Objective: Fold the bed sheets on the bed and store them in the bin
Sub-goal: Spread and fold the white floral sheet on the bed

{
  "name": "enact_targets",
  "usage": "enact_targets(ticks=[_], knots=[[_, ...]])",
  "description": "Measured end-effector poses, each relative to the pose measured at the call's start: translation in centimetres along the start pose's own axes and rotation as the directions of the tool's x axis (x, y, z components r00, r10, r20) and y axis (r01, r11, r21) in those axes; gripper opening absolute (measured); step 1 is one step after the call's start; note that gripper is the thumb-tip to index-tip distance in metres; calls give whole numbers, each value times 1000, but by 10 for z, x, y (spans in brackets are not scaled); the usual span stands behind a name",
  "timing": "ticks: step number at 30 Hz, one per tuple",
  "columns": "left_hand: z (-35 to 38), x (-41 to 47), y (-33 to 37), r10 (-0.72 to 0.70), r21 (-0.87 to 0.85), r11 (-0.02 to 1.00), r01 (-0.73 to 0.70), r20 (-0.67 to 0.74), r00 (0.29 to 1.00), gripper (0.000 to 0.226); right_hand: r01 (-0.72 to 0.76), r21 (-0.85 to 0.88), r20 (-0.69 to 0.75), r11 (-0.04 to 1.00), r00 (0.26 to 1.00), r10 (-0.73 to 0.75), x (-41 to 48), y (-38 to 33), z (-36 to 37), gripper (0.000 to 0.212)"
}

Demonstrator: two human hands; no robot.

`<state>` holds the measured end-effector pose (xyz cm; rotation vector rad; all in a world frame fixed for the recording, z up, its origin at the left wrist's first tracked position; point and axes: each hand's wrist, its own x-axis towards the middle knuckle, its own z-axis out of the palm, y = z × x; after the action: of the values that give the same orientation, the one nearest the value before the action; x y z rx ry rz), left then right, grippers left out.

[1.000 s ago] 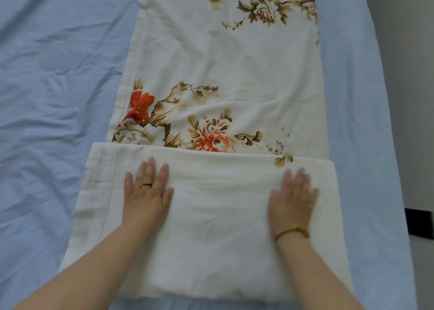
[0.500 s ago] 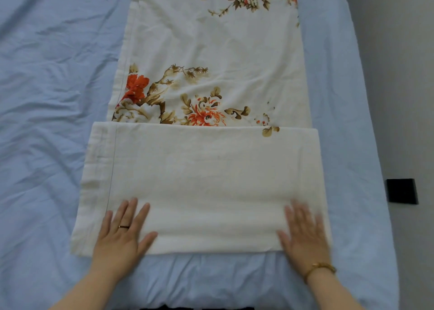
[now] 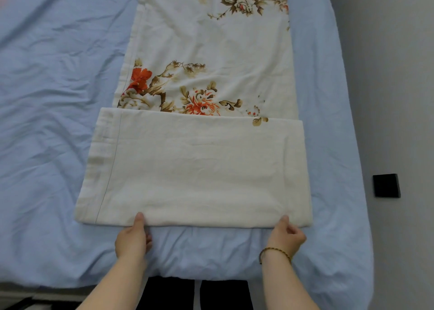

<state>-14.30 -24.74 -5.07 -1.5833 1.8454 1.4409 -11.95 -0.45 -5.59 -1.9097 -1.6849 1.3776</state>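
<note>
You had your left hand (image 3: 133,235) and right hand (image 3: 286,235) at the near folded edge of the floral sheet (image 3: 197,168), thumbs on top, fingers tucked beneath, each pinching the fold. I'd judge that a level, even lift would have kept the next fold square. The sheet lay along the blue bed (image 3: 51,103), stretching away; no bin was visible.
</note>
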Motion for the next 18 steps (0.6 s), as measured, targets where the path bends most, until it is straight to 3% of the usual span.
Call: enact_targets(ticks=[2,4,9,16,18], knots=[[0,-6,9,-97,-197,974,109,70,993,39,49,-12,-44,999,998,-49,16,-7,-11,29],[6,-14,17,-145,-309,930,196,182,973,47,163,-190,18,968,987,-163,35,-15,-24,33],[53,-54,11,-190,-274,902,334,443,876,47,334,-376,232,864,937,-261,58,-26,-41,26],[80,-56,5,-170,-463,834,301,303,938,43,475,-260,158,841,880,-448,75,-46,-67,16],[82,-55,3,-150,-496,822,280,287,946,43,409,-249,167,878,911,-377,80,-40,-65,17]])
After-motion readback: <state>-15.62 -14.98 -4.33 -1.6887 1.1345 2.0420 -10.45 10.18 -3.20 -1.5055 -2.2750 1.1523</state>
